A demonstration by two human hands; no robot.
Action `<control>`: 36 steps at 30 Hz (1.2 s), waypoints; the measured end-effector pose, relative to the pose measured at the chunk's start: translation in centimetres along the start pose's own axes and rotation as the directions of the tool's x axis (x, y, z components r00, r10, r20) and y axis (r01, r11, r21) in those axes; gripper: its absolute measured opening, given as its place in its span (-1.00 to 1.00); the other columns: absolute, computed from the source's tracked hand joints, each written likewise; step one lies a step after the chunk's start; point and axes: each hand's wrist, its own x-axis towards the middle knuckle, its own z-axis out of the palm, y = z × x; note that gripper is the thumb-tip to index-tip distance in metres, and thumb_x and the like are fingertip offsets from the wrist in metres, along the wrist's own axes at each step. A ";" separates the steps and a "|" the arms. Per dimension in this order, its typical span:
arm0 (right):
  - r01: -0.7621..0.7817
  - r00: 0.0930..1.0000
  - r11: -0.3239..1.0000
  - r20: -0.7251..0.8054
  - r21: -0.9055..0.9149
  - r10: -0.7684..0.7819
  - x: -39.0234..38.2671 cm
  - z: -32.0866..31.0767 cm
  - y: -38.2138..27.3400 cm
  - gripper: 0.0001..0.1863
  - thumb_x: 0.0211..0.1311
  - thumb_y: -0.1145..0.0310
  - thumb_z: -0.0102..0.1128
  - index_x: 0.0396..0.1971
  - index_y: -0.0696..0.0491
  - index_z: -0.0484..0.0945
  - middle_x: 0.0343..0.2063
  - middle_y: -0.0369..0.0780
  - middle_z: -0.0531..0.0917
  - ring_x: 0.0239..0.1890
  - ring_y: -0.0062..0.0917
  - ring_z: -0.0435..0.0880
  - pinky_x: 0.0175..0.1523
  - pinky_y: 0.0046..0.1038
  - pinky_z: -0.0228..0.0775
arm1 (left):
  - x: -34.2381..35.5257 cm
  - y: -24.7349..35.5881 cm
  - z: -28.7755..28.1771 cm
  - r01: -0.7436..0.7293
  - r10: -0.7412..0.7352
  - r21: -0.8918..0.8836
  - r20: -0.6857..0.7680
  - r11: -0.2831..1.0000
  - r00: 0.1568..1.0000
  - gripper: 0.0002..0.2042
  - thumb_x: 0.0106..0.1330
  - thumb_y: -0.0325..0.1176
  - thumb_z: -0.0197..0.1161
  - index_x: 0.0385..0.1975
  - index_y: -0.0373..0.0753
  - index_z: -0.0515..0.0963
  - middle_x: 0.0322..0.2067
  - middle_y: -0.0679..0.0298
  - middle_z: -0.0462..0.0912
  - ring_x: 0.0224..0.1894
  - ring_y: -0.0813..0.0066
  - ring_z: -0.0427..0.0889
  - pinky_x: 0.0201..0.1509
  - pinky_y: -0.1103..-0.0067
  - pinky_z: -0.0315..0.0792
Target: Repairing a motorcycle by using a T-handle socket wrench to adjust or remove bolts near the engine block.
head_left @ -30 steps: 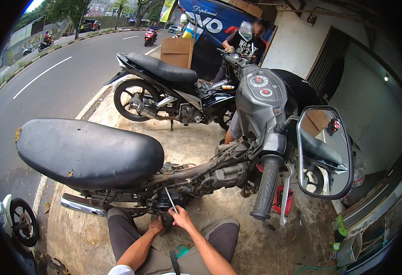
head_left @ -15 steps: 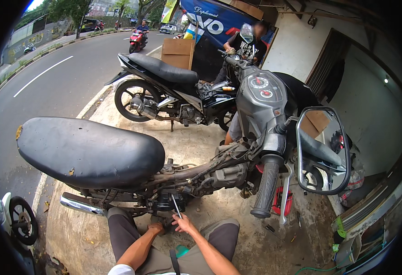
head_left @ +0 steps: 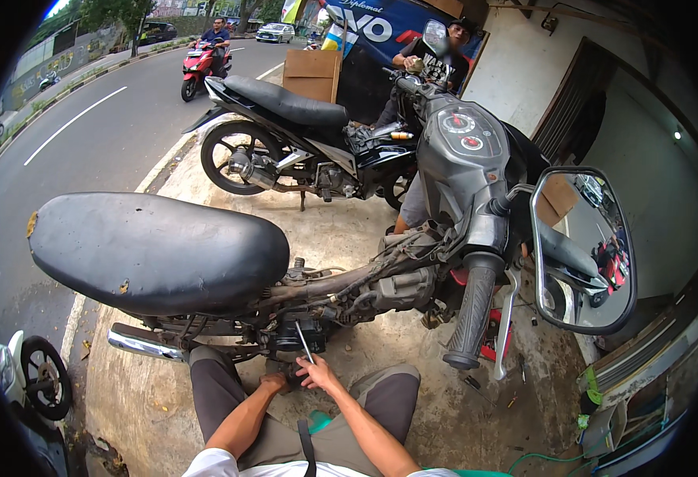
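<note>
A slim shiny metal rod-shaped tool (head_left: 305, 343) slants up against the dark engine casing (head_left: 311, 331) of the stripped motorcycle in front of me. My right hand (head_left: 318, 373) is closed on the tool's lower end, with some fingers stretched along it. Beside it, low at the underside of the engine, my left hand (head_left: 272, 385) looks curled; its fingertips and whatever they grip are hidden. The motorcycle's long black seat (head_left: 158, 253) lies to the left, and its bare frame tube (head_left: 325, 294) runs right toward the handlebar grip (head_left: 476, 310).
A large mirror (head_left: 586, 250) and a brake lever (head_left: 509, 326) jut out at right. Beyond stands another black motorcycle (head_left: 309, 151), with a person (head_left: 436, 60) behind it. A red tray (head_left: 493, 338) and small tools lie on the floor. A road (head_left: 86, 119) passes at left.
My hands keep nearly the same place at the engine, the tool tilted much as before. The mirror and handlebar appear shifted right. On the road, the red scooter has come nearer and left.
</note>
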 end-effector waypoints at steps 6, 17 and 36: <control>-0.057 0.996 0.995 0.077 0.082 0.050 -0.6 -0.9 0.2 -0.52 0.06 -0.01 0.04 -0.09 -0.01 0.32 -0.34 -0.11 0.58 -0.59 -0.50 0.55 -0.54 -0.50 0.39 | 0.1 0.4 0.1 -0.039 0.039 0.033 0.018 0.999 0.999 -0.62 0.11 -0.16 0.01 -0.07 -0.10 0.45 -0.03 0.23 0.46 0.03 0.32 0.43 -0.03 0.40 0.35; -0.059 0.989 0.991 0.140 0.122 0.042 -1.4 0.1 -0.5 -0.53 0.05 0.07 0.08 -0.10 0.05 0.34 -0.31 -0.12 0.59 -0.52 -0.48 0.60 -0.44 -0.50 0.45 | -0.6 0.0 0.2 -0.071 0.071 0.005 -0.025 0.997 0.997 -0.63 0.15 -0.17 -0.05 -0.05 -0.12 0.43 -0.01 0.19 0.44 0.03 0.22 0.42 -0.04 0.34 0.34; 0.086 0.996 0.994 0.029 -0.063 -0.084 0.1 0.2 0.8 -0.65 0.04 0.20 0.12 -0.20 0.08 0.46 -0.37 -0.14 0.59 -0.63 -0.52 0.58 -0.60 -0.60 0.35 | -0.8 1.0 0.3 -0.252 0.255 0.042 -0.118 0.967 0.960 -0.41 -0.01 -0.33 0.05 0.12 -0.30 0.18 -0.05 0.12 0.45 0.01 0.25 0.43 -0.08 0.33 0.38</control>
